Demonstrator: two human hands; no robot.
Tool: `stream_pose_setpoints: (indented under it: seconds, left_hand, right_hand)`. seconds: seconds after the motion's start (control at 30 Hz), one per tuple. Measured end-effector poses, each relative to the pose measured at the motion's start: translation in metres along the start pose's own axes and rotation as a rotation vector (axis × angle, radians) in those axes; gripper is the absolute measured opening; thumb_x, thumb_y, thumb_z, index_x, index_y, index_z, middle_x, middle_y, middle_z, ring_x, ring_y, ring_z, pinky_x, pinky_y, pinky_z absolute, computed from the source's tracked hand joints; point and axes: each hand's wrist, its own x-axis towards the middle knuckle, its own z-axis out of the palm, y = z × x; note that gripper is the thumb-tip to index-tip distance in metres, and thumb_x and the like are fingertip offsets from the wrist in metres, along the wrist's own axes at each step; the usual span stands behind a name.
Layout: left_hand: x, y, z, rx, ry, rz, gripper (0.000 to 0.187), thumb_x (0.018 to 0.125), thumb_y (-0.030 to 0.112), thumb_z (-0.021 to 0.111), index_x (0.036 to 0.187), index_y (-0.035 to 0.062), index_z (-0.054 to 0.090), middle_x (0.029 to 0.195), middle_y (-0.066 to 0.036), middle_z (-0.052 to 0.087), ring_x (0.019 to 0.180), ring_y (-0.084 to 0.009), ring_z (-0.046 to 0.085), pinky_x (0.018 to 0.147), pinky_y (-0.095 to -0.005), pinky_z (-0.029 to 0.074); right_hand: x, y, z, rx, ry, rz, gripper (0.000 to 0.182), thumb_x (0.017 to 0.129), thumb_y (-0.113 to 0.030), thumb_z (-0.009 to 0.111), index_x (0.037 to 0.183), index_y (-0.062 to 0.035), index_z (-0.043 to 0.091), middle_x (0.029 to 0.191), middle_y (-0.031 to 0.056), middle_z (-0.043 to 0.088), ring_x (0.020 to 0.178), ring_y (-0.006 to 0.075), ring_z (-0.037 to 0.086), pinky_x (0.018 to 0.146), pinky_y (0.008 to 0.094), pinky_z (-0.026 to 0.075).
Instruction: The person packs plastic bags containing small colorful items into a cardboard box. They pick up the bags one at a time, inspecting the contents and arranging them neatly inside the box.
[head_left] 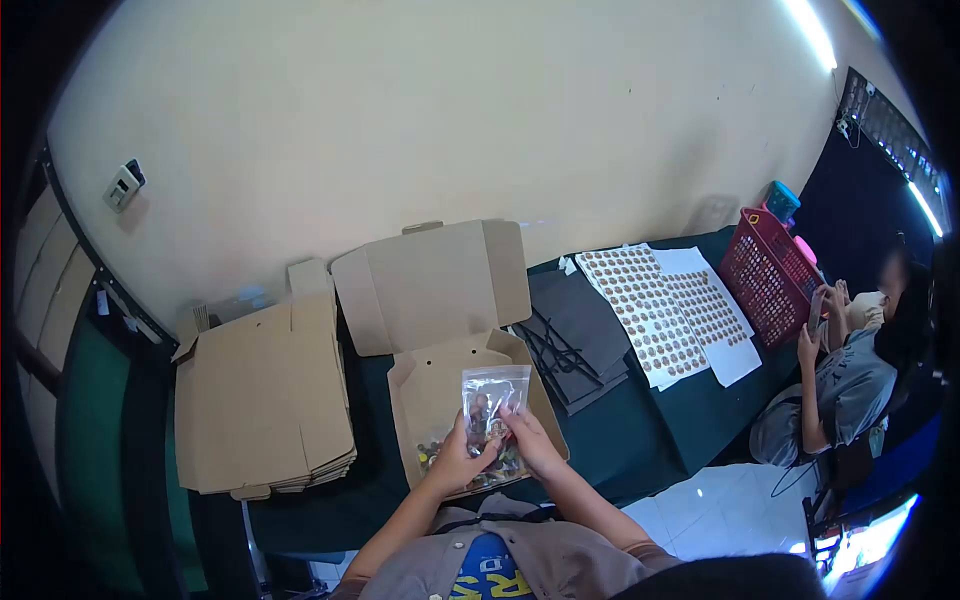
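Note:
A clear zip bag (497, 383) with small items in its lower part is held upright between both hands. My left hand (457, 460) grips its lower left side, fingers bent round the plastic. On the other side, my right hand (532, 443) pinches the bag near its middle. Beneath the hands lies an open cardboard box (415, 395), its lid (435, 290) raised against the wall. Small colourful packed items (508, 465) lie along the box's near side, partly hidden by the hands and bag.
Flattened cardboard boxes (265, 400) are stacked at left. Right of the open box lie black bags (580, 330), sticker sheets (645, 310) and a red basket (770, 275). A seated person (845, 390) holds a phone at far right.

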Motion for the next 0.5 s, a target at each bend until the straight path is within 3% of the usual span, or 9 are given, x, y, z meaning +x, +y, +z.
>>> stream_pose_setpoints:
  seconds: [0.1,0.2,0.3,0.43,0.5]
  left_hand:
    - [0.004,-0.008,-0.003,-0.038,-0.003,-0.089,0.062,0.082,0.003,0.057,0.133,0.0033,0.022,0.118,-0.01,0.044,0.101,-0.0131,0.049,0.083,-0.0272,0.044]
    - [0.005,-0.02,-0.003,-0.045,0.046,-0.075,0.061,0.08,0.013,0.063,0.131,0.0057,0.03,0.121,-0.014,0.048,0.096,-0.0183,0.057,0.078,-0.0305,0.047]
    - [0.002,-0.006,0.003,0.066,0.059,0.092,0.06,0.081,0.016,0.062,0.13,0.005,0.031,0.119,-0.015,0.05,0.095,-0.0184,0.057,0.079,-0.0293,0.046]
    - [0.007,-0.014,-0.004,-0.043,0.12,0.053,0.043,0.087,0.014,0.054,0.125,0.0018,0.037,0.113,-0.011,0.054,0.098,-0.0161,0.055,0.083,-0.0282,0.044]
    - [0.005,-0.009,-0.006,-0.204,0.138,0.012,0.031,0.092,0.016,0.046,0.118,-0.0003,0.044,0.108,-0.009,0.056,0.099,-0.015,0.054,0.086,-0.0279,0.042]
  right_hand:
    - [-0.005,-0.009,0.007,-0.121,-0.095,-0.074,0.03,0.09,-0.02,0.051,0.115,-0.0051,0.044,0.092,0.0012,0.054,0.077,0.0069,0.051,0.068,0.021,0.042]
    - [-0.002,-0.002,0.005,-0.135,-0.105,-0.136,0.027,0.09,-0.019,0.051,0.113,-0.0059,0.045,0.089,0.0009,0.053,0.076,0.0071,0.05,0.068,0.0205,0.041]
    - [0.002,0.006,0.007,-0.048,-0.02,-0.129,0.029,0.089,-0.021,0.053,0.111,-0.0051,0.046,0.093,0.0018,0.053,0.077,0.0078,0.05,0.068,0.0221,0.041]
    - [0.001,0.006,0.005,-0.022,-0.063,-0.025,0.027,0.09,-0.021,0.051,0.111,-0.0053,0.045,0.094,0.0021,0.053,0.077,0.0084,0.049,0.068,0.0217,0.04]
    - [-0.003,0.01,0.014,-0.172,-0.111,-0.167,0.027,0.091,-0.023,0.049,0.111,-0.005,0.045,0.092,0.0021,0.053,0.077,0.0085,0.049,0.068,0.0217,0.04]
